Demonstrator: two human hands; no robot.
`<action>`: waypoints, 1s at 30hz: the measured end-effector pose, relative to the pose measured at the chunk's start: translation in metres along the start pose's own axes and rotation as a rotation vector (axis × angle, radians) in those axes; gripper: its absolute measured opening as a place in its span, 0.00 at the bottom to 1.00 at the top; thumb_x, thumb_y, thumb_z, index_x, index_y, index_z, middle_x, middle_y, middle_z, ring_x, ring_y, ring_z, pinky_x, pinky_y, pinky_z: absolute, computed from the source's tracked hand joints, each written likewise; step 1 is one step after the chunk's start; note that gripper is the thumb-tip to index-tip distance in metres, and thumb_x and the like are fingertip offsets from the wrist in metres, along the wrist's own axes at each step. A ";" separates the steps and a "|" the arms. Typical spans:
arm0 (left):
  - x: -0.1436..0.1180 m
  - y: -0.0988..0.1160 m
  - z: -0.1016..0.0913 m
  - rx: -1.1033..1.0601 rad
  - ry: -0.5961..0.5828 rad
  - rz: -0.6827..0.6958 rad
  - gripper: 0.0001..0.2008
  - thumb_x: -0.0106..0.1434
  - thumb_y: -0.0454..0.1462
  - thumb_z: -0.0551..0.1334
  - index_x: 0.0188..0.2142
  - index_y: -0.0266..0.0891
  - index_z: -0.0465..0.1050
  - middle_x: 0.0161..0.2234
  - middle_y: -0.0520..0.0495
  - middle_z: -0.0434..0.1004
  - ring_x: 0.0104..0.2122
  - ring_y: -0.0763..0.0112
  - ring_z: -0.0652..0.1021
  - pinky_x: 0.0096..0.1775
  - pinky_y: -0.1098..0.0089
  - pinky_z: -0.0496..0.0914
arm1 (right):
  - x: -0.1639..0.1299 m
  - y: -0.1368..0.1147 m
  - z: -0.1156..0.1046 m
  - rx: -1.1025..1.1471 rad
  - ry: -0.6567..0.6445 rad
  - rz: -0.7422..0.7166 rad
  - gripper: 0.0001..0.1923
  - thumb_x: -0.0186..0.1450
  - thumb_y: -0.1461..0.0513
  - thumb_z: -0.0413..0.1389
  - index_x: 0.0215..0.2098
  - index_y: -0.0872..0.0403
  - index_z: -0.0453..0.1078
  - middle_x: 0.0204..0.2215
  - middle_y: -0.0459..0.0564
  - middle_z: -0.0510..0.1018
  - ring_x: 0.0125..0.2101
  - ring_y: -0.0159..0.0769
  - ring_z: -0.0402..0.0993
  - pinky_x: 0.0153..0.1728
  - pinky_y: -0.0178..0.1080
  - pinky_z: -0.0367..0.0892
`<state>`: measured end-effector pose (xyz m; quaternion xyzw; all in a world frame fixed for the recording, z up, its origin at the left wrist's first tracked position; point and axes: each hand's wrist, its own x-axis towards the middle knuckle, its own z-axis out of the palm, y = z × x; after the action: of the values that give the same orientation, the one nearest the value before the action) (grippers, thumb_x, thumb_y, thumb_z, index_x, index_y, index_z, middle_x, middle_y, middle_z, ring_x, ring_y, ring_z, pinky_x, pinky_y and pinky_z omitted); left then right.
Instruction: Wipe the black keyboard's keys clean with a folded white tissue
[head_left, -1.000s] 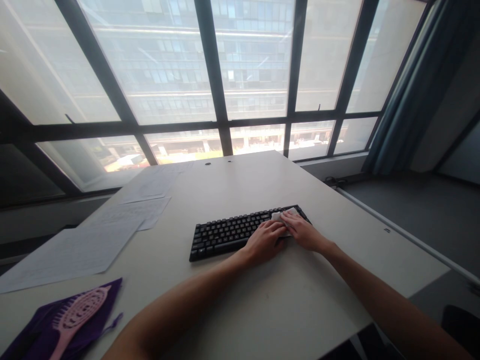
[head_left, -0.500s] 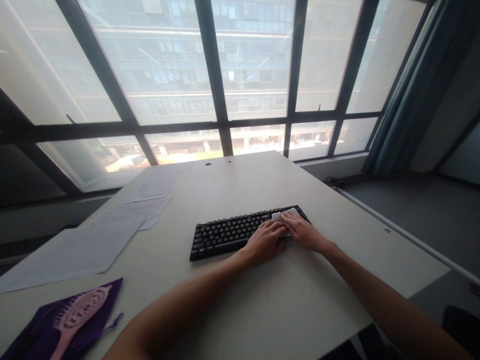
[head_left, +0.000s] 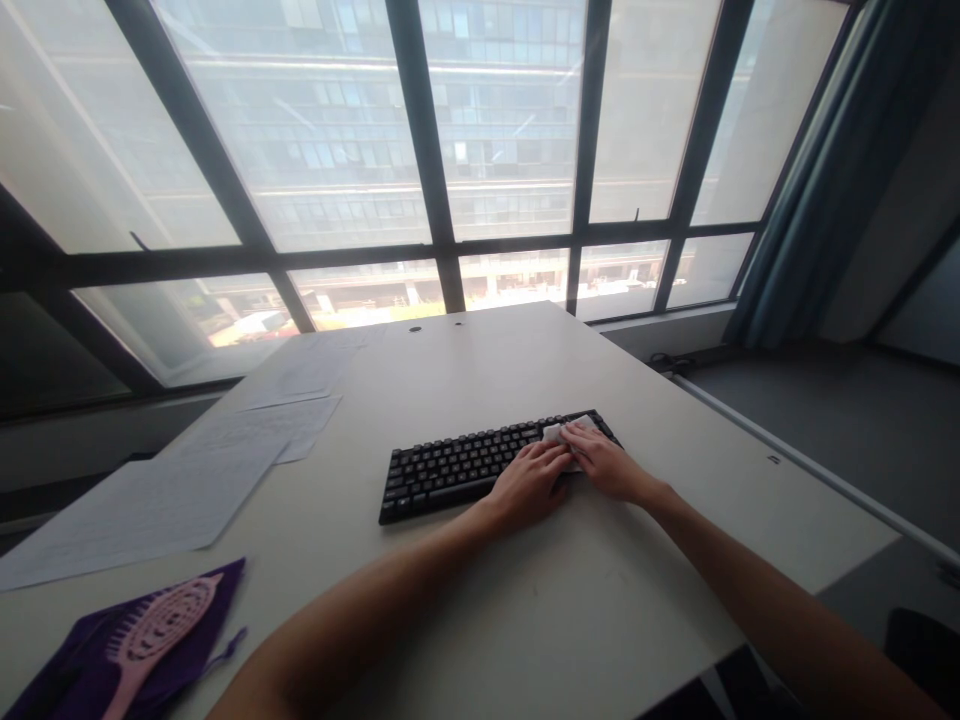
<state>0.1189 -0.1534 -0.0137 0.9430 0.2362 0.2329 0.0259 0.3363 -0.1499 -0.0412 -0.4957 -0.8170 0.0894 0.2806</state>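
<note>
Black rectangular computer keyboard lies flat on the pale surface, straight under both hands and reaching away to the left of them. The right hand rests palm down on the keyboard's right end, its fingers pressing a small white folded wipe against the keys there. I cannot tell whether it pinches the wipe or only pushes on it. The left hand lies just beside the right one, touching it, palm down with fingers loosely curved over the front edge of the keys; it grips nothing that I can see and seems to steady the keyboard.

Judging by where the wipe sits, the wiping is at the right end only. The long stretch of keys to the left of the hands lies uncovered, and whether it has been gone over cannot be told from its look.

Well off to the left of the hands lie several white printed paper sheets, and nearer the person a pink plastic hairbrush rests on a purple cloth.
</note>
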 end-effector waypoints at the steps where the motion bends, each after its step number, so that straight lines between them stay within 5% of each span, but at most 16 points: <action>1: 0.000 0.000 0.000 0.000 -0.001 -0.002 0.27 0.62 0.35 0.64 0.61 0.43 0.66 0.60 0.42 0.72 0.63 0.55 0.68 0.63 0.55 0.63 | 0.000 0.000 0.000 -0.001 -0.003 0.000 0.26 0.73 0.61 0.45 0.68 0.55 0.63 0.67 0.58 0.64 0.69 0.49 0.55 0.68 0.58 0.52; 30: 0.002 0.000 0.000 -0.021 0.025 -0.020 0.22 0.64 0.35 0.64 0.57 0.43 0.70 0.57 0.43 0.75 0.59 0.56 0.71 0.62 0.56 0.65 | 0.000 -0.001 -0.001 -0.008 -0.009 0.003 0.26 0.72 0.63 0.46 0.67 0.56 0.64 0.67 0.59 0.64 0.69 0.48 0.56 0.69 0.56 0.52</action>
<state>0.1209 -0.1524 -0.0132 0.9373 0.2433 0.2472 0.0353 0.3355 -0.1507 -0.0400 -0.4975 -0.8180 0.0885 0.2749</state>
